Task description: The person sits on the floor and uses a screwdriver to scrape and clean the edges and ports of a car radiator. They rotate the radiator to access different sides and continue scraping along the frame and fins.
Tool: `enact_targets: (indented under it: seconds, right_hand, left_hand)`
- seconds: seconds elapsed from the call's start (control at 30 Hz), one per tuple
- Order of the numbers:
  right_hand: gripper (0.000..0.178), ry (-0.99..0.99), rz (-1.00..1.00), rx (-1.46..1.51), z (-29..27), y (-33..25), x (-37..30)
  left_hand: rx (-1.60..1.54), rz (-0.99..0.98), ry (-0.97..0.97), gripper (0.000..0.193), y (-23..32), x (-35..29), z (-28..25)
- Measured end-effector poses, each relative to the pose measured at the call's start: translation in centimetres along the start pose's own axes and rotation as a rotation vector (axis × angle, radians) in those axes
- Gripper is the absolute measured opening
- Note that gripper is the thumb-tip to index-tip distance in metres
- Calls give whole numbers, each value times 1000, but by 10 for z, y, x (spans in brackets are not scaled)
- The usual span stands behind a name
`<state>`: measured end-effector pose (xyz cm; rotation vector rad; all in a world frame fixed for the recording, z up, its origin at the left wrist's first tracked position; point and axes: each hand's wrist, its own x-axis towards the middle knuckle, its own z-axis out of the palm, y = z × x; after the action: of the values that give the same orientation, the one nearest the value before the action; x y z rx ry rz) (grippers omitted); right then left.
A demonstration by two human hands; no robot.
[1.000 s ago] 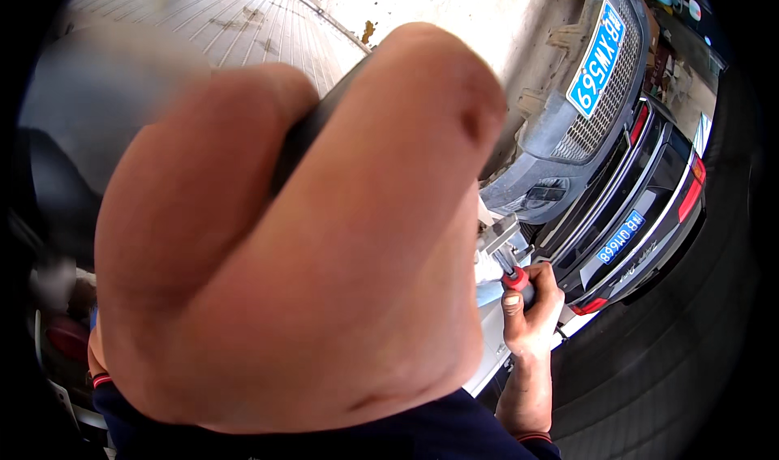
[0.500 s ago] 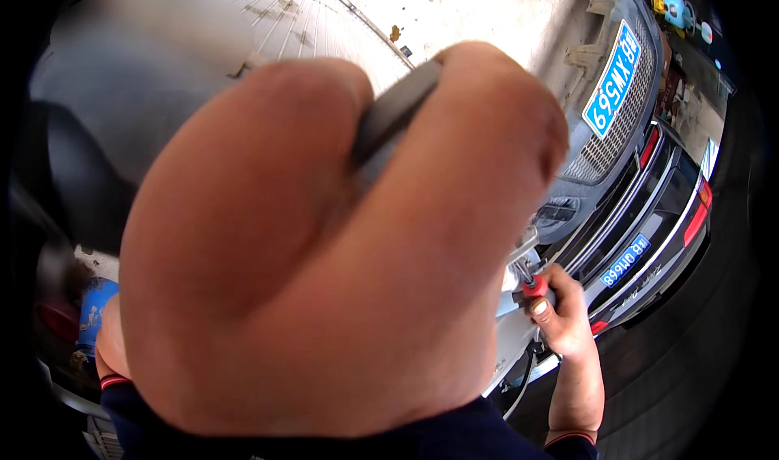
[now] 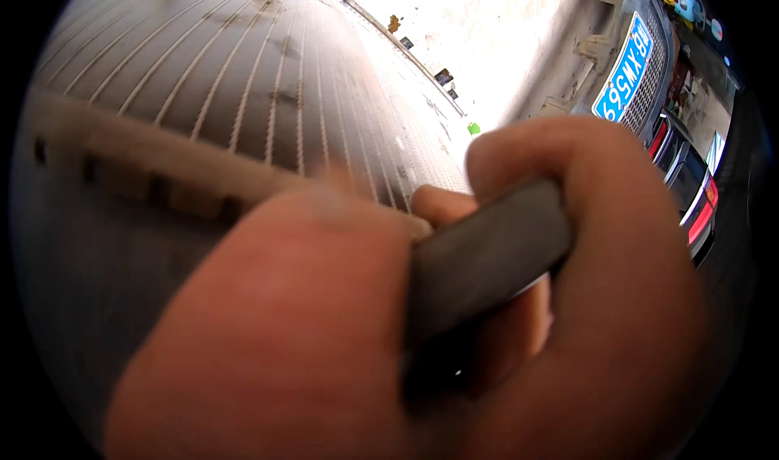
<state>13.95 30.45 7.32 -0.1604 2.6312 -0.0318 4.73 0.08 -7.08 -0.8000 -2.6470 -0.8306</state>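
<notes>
Very close to the camera, my left hand (image 3: 633,241) fills the lower half of the head view, blurred. Its thumb lies on the left and a finger curls over on the right. They are shut around a dark grey, flat-sided piece (image 3: 487,257), tilted up to the right, whose exact kind I cannot make out. More fingertips show behind the piece. Just left of the thumb runs a pale, blurred long edge (image 3: 162,160) with dark notches, above a dark area. My right hand is not in view; the large hand covers that part of the picture.
Ribbed shutter-like panelling (image 3: 260,79) stands at the upper left, beside a bright floor (image 3: 462,22). At the upper right is a vehicle bumper with a blue number plate (image 3: 625,75). Beyond it a dark car (image 3: 690,184) with red lights stands. A light-blue container (image 3: 683,4) is farther off.
My left hand has shifted right and lower, showing more of the dark grey piece. The right hand, which held a red-handled tool, has gone from view. The notched edge has appeared at left.
</notes>
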Motion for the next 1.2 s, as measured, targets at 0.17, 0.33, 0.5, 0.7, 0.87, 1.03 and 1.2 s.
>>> enact_targets:
  seconds: [0.17,0.33,0.5,0.7,0.87,1.03,1.2]
  right_hand:
    - [48,60,-29,-20,11,-4,1]
    - [50,-124,59,183,2,-5,0]
    - [58,-476,314,441,-15,-25,6]
    - [51,-423,160,290,-37,-18,29]
    - [52,22,242,208,-65,7,-11]
    - [48,206,9,289,-93,-40,5]
    - [44,274,23,412,-105,-80,45]
  left_hand:
    - [-4,10,-13,16,-1,4,1]
    - [-3,18,-11,16,1,5,-4]
    - [-14,21,3,16,-2,0,-3]
    - [54,4,106,15,-5,-13,-21]
    - [42,108,114,16,-16,-3,-12]
    - [47,45,-18,23,-10,18,-31]
    - [71,-12,-96,31,-16,33,-26]
